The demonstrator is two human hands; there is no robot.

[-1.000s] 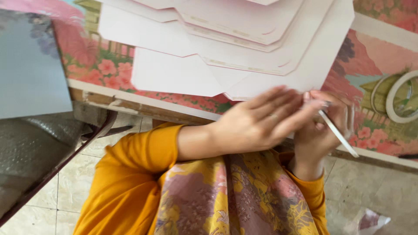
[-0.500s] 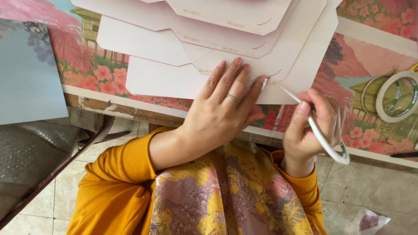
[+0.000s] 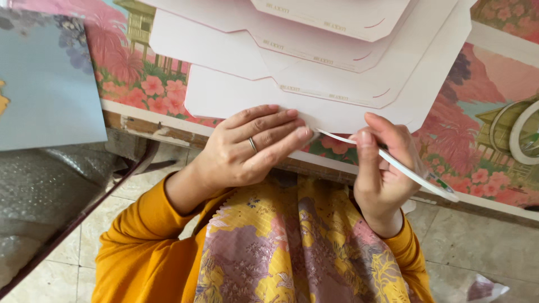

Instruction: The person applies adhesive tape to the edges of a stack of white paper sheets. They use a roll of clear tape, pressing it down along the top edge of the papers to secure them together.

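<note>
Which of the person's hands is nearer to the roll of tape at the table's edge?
The right hand. It holds a thin white strip and lies closer to the roll of tape, though apart from it. The left hand presses on the white card sheets, farther away.

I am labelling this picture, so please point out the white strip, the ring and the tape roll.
white strip (image 3: pixel 404 170), head view, on its middle part just past the right hand.
ring (image 3: pixel 253 144), head view, on the band on a left-hand finger.
tape roll (image 3: pixel 519 134), head view, on its white rim at the right edge.
</note>
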